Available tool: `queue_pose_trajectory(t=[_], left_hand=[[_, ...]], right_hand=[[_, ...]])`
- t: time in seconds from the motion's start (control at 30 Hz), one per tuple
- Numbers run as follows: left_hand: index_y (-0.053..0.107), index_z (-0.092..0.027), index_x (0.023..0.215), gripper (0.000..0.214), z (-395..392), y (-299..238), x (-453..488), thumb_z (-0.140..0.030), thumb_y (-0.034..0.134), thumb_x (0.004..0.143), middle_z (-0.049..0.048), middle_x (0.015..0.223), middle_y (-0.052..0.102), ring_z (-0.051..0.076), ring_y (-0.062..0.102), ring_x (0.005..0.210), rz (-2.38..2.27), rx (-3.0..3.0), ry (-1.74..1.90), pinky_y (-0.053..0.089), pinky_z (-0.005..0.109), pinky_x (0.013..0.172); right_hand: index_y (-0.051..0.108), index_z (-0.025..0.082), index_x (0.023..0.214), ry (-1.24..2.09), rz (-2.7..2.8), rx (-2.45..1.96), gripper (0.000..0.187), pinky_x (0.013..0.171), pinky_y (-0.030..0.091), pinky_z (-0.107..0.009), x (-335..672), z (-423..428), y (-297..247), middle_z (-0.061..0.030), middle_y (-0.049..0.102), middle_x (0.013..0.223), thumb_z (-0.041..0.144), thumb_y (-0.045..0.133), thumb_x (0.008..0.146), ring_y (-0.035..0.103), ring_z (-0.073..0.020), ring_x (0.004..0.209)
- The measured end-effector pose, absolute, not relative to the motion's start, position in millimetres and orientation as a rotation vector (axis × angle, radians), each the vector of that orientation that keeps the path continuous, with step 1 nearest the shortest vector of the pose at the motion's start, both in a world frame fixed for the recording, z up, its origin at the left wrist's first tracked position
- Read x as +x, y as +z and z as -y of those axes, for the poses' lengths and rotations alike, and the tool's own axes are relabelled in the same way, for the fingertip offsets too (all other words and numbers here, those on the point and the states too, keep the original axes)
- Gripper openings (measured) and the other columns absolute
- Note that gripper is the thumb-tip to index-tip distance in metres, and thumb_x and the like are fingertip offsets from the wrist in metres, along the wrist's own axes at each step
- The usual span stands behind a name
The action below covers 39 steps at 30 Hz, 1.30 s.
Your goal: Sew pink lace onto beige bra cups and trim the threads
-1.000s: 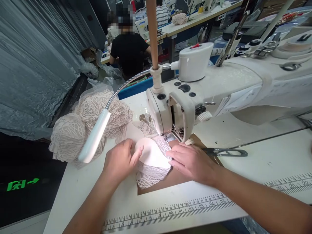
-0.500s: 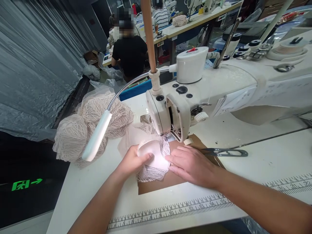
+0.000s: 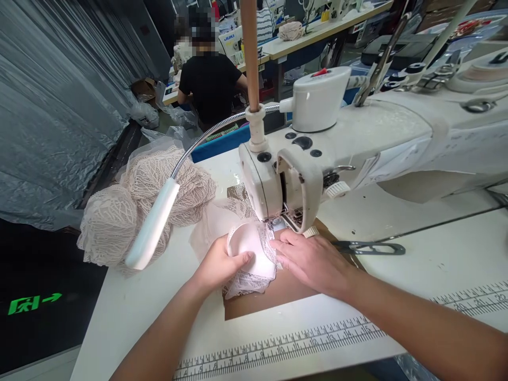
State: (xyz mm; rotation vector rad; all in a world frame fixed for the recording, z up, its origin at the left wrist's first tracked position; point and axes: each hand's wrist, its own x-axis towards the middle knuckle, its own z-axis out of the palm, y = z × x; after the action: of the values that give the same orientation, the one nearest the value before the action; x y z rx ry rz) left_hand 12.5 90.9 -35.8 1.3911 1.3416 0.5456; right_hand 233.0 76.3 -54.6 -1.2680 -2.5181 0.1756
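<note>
A pale pink padded cup with white lace lies under the needle area of a white sewing machine. My left hand is closed round the cup's left edge, thumb on top. My right hand lies flat, fingers stretched out, pressing the lace at the cup's right side just in front of the presser foot. The work rests on a brown cardboard patch on the table.
A pile of lace cups sits at the table's left behind the white gooseneck lamp. Thread snips lie right of my hand. A printed ruler runs along the front edge. A person in black works at a far table.
My left hand went from lying beside the cup to gripping its left edge. The cup has moved up toward the needle, and my right hand slid forward with it.
</note>
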Motion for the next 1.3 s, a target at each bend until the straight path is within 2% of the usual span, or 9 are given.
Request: queue_pose_trajectory(t=[0.43,0.63,0.73,0.87,0.93,1.03,1.17,1.23,1.3], left_hand=[[0.062,-0.016,0.112,0.037,-88,-37,10,-0.034,0.063,0.079,0.0072,0.102,0.07,0.026,0.064,0.095,-1.375,1.532,0.542,0.051,0.034,0.079],[0.061,-0.018,0.111,0.035,-87,-38,12,-0.032,0.063,0.079,0.0054,0.108,0.068,0.026,0.062,0.1,-1.365,1.558,0.587,0.048,0.034,0.086],[0.061,-0.018,0.107,0.03,-86,-33,8,-0.033,0.06,0.081,0.0047,0.103,0.069,0.024,0.063,0.096,-1.369,1.599,0.524,0.048,0.031,0.08],[0.06,-0.018,0.092,0.026,-78,-9,-4,-0.042,0.056,0.084,0.0028,0.079,0.066,0.02,0.06,0.07,-1.506,1.846,0.255,0.043,0.027,0.057],[0.059,-0.019,0.091,0.026,-72,5,-8,-0.044,0.055,0.084,0.0034,0.077,0.063,0.02,0.057,0.067,-1.659,2.069,0.231,0.041,0.028,0.054],[0.058,-0.019,0.1,0.019,-69,18,-3,-0.032,0.051,0.088,0.0071,0.094,0.063,0.022,0.057,0.084,-1.634,2.422,0.477,0.046,0.032,0.068],[0.058,-0.017,0.105,0.021,-83,2,18,-0.014,0.042,0.091,0.0088,0.102,0.064,0.02,0.055,0.092,-1.108,2.697,0.459,0.047,0.033,0.08],[0.057,-0.015,0.111,0.025,-93,-16,26,-0.013,0.042,0.091,0.0099,0.108,0.063,0.02,0.055,0.096,-0.943,2.748,0.395,0.046,0.035,0.084],[0.054,-0.015,0.118,0.028,-100,-35,30,-0.016,0.043,0.092,0.011,0.114,0.061,0.022,0.055,0.099,-0.88,2.784,0.368,0.046,0.037,0.086]], right_hand=[[0.064,0.017,0.084,0.034,2.485,-1.288,0.021,0.053,0.023,-0.028,230,-76,-57,-0.0019,0.054,0.071,0.012,0.044,0.087,0.035,-0.0111,0.053],[0.066,0.017,0.09,-0.016,2.44,-1.324,0.023,0.052,0.024,-0.029,228,-79,-58,-0.0026,0.055,0.07,0.01,0.045,0.084,0.036,-0.0122,0.054],[0.065,0.016,0.087,0.058,2.448,-1.251,0.023,0.053,0.025,-0.029,231,-77,-57,-0.0021,0.053,0.07,0.013,0.043,0.087,0.037,-0.0122,0.056],[0.064,0.017,0.083,0.23,2.518,-1.108,0.025,0.058,0.028,-0.028,236,-72,-57,-0.0017,0.052,0.07,0.018,0.041,0.091,0.042,-0.0138,0.063],[0.064,0.017,0.086,0.28,2.532,-1.079,0.024,0.061,0.03,-0.029,238,-71,-58,-0.0023,0.053,0.072,0.019,0.041,0.092,0.044,-0.015,0.067],[0.064,0.017,0.092,0.31,2.531,-1.046,0.023,0.063,0.031,-0.029,239,-71,-59,-0.0033,0.056,0.076,0.02,0.042,0.092,0.045,-0.0158,0.069],[0.063,0.016,0.081,0.317,2.527,-1.015,0.024,0.066,0.034,-0.029,238,-72,-58,-0.0046,0.057,0.076,0.02,0.042,0.092,0.046,-0.016,0.07],[0.063,0.016,0.08,0.316,2.524,-1.017,0.024,0.067,0.034,-0.029,238,-71,-58,-0.0048,0.057,0.076,0.02,0.042,0.092,0.046,-0.016,0.071],[0.065,0.017,0.088,0.305,2.526,-1.007,0.022,0.066,0.034,-0.029,239,-71,-58,-0.0046,0.058,0.077,0.02,0.043,0.092,0.047,-0.0163,0.072]])
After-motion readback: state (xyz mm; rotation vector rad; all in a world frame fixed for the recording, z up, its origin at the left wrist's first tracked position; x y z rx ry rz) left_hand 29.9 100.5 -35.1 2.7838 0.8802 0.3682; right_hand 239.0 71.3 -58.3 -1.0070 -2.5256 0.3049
